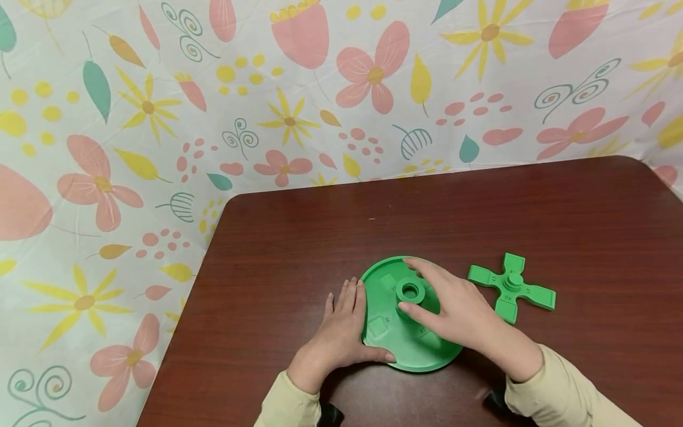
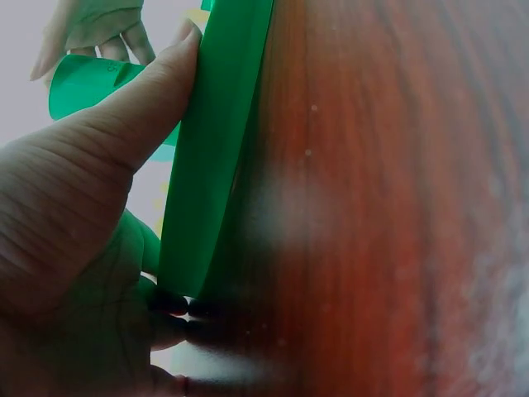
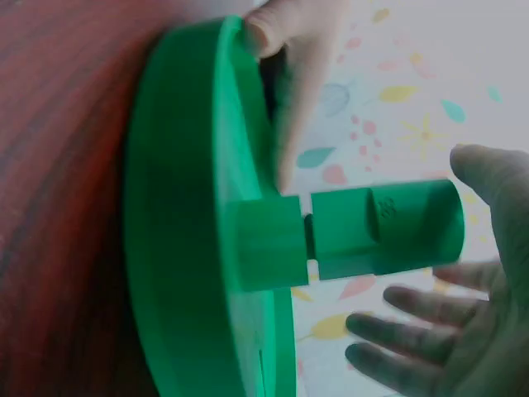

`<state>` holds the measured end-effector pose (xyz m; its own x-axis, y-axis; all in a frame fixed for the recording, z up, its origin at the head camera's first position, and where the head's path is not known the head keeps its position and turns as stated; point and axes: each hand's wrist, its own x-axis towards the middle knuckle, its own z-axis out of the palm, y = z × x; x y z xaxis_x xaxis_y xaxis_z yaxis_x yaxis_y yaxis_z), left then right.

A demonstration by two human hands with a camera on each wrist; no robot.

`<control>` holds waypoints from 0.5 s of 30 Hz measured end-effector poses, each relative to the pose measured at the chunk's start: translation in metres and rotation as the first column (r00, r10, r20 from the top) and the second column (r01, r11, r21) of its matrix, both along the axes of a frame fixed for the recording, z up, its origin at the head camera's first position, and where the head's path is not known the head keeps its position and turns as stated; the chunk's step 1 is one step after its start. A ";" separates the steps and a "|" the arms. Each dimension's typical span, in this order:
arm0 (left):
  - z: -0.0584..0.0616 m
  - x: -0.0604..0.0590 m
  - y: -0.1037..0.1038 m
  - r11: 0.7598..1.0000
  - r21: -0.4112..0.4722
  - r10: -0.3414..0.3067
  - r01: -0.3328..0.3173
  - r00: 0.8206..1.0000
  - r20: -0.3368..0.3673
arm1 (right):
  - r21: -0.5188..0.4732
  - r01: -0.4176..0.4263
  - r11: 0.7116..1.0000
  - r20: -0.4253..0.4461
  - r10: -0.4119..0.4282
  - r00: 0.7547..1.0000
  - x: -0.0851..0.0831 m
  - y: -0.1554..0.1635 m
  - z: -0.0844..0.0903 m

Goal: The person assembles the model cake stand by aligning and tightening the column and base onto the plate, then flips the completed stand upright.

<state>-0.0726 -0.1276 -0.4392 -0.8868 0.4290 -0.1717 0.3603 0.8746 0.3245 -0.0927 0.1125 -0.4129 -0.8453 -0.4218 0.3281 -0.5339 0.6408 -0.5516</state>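
Worktop [image 1: 533,213] of dark wood carries everything, with a flowered cloth [image 1: 160,118] hung behind and to the left. Largest of the parts is a round green disc [image 1: 392,344], lying flat near the front edge with a raised hollow hub [image 1: 409,292] at its middle. The left hand [image 1: 341,332] steadies the disc at its left rim: fingers [image 1: 349,296] straight along the edge, thumb laid on the rim toward the front. The right hand [image 1: 453,311] rests over the hub, its thumb and forefinger loosely spread either side of it, gripping nothing that I can see. A green cross [image 1: 511,287] with four arms and a central peg lies just right of the disc, apart from it and untouched. By my judgement the work is early: the disc is set and held, while the cross is not yet fitted to the hub.
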 end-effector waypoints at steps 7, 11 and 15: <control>0.000 -0.001 0.000 1.000 0.005 0.001 -0.001 1.000 0.012 | -0.177 -0.264 0.948 0.050 0.277 0.960 -0.009 0.007 0.004; 0.000 -0.001 0.000 1.000 0.005 0.001 -0.001 1.000 0.023 | -0.211 -0.319 0.924 0.070 0.340 0.938 -0.012 0.008 0.004; 0.000 -0.001 0.000 1.000 0.004 0.003 -0.003 1.000 0.025 | -0.217 -0.338 0.916 0.076 0.361 0.930 -0.014 0.008 0.003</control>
<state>-0.0738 -0.1278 -0.4394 -0.8834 0.4274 -0.1922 0.3495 0.8741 0.3372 -0.1066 0.1206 -0.4104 -0.6918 -0.6335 0.3464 -0.6312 0.2975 -0.7163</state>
